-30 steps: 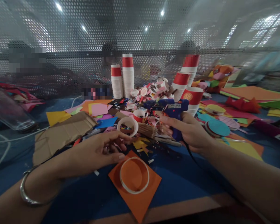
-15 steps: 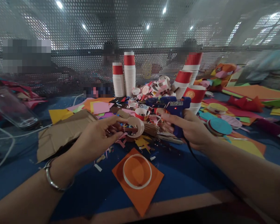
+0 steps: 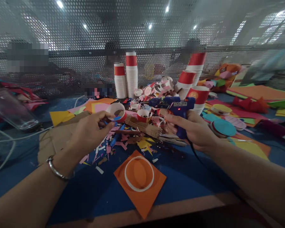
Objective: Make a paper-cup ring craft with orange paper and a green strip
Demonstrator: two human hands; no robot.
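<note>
My right hand is wrapped round the handle of a blue hot glue gun, its nozzle pointing left and a small red light lit. My left hand has thumb and fingers curled at the near side of a short white-and-red paper cup. A small blue piece shows beside the fingertips. In front of me an orange paper square lies on the blue table, with a white paper ring resting on it.
Cup stacks stand at the back left, more red-and-white cups at the back right. Paper scraps and a cardboard strip litter the middle. Cardboard and a clear jar lie left; a turquoise disc lies right.
My left hand has moved left and a little away from me, and the paper cup has shifted the same way. The glue gun and the orange square have hardly moved.
</note>
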